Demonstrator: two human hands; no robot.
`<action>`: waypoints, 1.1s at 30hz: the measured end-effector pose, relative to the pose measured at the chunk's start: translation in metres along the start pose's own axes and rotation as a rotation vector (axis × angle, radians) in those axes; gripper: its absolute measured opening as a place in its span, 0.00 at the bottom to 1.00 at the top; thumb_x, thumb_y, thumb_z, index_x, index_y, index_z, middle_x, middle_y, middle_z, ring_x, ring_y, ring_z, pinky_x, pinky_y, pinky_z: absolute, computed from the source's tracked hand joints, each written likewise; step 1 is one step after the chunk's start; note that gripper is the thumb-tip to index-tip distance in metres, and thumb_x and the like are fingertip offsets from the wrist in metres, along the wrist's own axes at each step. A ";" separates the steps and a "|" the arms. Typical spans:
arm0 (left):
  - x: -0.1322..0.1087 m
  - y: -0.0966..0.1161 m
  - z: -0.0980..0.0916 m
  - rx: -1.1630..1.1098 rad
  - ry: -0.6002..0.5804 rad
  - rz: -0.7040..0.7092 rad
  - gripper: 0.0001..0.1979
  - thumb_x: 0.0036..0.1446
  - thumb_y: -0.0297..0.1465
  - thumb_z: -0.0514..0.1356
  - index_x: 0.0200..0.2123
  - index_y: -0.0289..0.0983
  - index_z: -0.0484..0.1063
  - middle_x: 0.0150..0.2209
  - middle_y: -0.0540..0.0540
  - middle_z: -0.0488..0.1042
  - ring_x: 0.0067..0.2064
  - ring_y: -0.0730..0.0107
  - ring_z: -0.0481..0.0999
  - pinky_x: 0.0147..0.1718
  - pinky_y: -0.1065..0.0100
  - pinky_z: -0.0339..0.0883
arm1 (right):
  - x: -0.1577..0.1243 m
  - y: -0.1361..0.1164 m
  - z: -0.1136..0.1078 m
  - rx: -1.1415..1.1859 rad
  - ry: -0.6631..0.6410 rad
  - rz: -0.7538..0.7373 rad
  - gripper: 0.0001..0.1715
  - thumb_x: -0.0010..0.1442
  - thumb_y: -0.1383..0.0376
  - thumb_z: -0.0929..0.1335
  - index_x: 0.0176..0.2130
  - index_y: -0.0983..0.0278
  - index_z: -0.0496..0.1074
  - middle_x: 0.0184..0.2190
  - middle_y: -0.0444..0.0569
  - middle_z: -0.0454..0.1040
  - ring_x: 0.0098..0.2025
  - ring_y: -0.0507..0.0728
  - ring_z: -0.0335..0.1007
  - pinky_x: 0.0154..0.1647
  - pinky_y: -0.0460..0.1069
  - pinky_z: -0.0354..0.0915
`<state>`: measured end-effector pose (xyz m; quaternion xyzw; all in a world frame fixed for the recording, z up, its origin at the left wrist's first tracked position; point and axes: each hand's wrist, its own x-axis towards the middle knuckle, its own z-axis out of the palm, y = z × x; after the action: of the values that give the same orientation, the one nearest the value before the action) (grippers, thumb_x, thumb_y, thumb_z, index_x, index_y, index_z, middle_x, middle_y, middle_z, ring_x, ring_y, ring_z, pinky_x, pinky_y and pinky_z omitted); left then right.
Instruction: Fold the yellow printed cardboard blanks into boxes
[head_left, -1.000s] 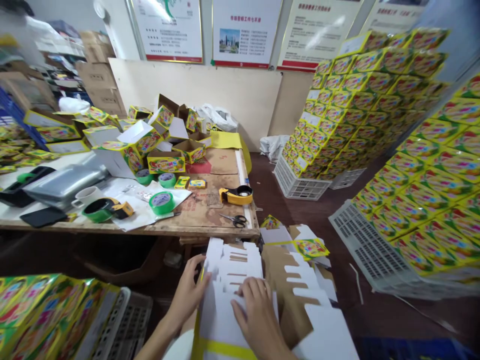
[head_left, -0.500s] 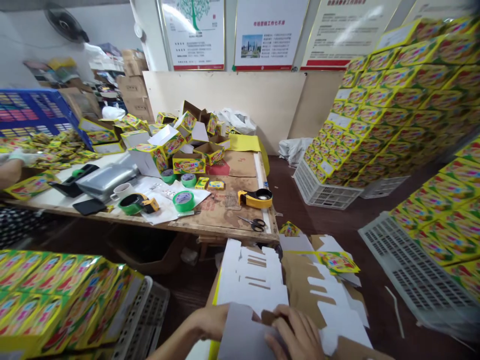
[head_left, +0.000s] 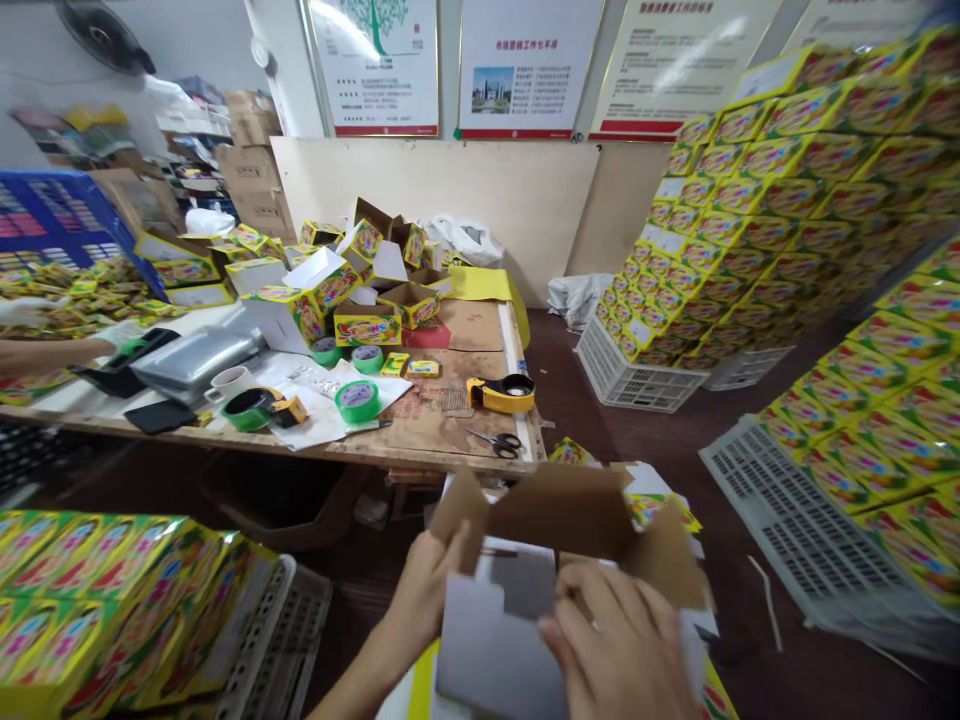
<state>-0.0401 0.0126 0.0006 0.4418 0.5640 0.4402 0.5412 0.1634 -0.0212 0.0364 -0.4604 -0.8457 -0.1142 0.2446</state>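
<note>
Cardboard carton blank (head_left: 559,512), brown inside and white on the nearer panel, stands half raised low in the view, just in front of the edge of the table (head_left: 360,452). The left hand (head_left: 424,590) is closed on its left flap, pinching it, while the right hand (head_left: 626,650) lays curled fingers over the white panel's right side (blurred, so I cannot tell whether it truly grips). Scissors (head_left: 495,441) and a yellow tape dispenser (head_left: 501,393) lie on the table, well apart from both hands.

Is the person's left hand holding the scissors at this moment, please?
No, the scissors lie on the wooden table near its front edge, while the left hand grips a flap of the cardboard blank.
</note>
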 end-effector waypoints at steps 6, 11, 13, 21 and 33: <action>-0.011 -0.027 -0.004 0.284 0.007 0.279 0.32 0.60 0.39 0.54 0.65 0.38 0.50 0.65 0.41 0.54 0.66 0.53 0.50 0.64 0.53 0.44 | 0.005 -0.015 0.052 -0.034 -0.164 0.138 0.11 0.58 0.66 0.64 0.25 0.61 0.70 0.26 0.49 0.71 0.34 0.61 0.66 0.49 0.63 0.54; -0.012 -0.029 -0.001 0.587 -0.122 0.468 0.36 0.60 0.27 0.50 0.67 0.44 0.37 0.68 0.46 0.42 0.68 0.56 0.43 0.64 0.47 0.42 | 0.003 0.006 0.031 0.041 -0.053 0.171 0.08 0.60 0.62 0.63 0.35 0.61 0.72 0.38 0.52 0.73 0.42 0.63 0.68 0.50 0.61 0.59; -0.010 -0.032 -0.003 0.705 -0.118 0.540 0.37 0.59 0.22 0.47 0.67 0.45 0.33 0.68 0.46 0.40 0.68 0.56 0.42 0.63 0.46 0.43 | -0.004 0.022 0.012 0.049 0.070 0.218 0.12 0.62 0.61 0.62 0.42 0.61 0.71 0.44 0.53 0.72 0.45 0.63 0.68 0.47 0.59 0.62; -0.013 -0.034 0.014 1.102 -0.117 0.723 0.39 0.57 0.18 0.45 0.67 0.41 0.29 0.68 0.42 0.39 0.68 0.56 0.40 0.62 0.50 0.46 | -0.054 0.015 -0.006 -0.081 0.326 0.384 0.37 0.61 0.60 0.63 0.65 0.65 0.50 0.62 0.57 0.57 0.60 0.69 0.57 0.55 0.64 0.57; -0.018 -0.008 0.020 1.080 -0.543 0.895 0.27 0.61 0.40 0.54 0.62 0.43 0.55 0.64 0.43 0.56 0.65 0.56 0.53 0.63 0.50 0.44 | 0.014 0.063 0.003 0.748 0.020 0.688 0.28 0.66 0.50 0.53 0.38 0.60 0.75 0.51 0.52 0.70 0.54 0.60 0.64 0.56 0.58 0.55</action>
<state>-0.0194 -0.0061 -0.0037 0.9259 0.3147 0.1559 0.1390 0.2086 0.0245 0.0391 -0.5920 -0.6257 0.2793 0.4243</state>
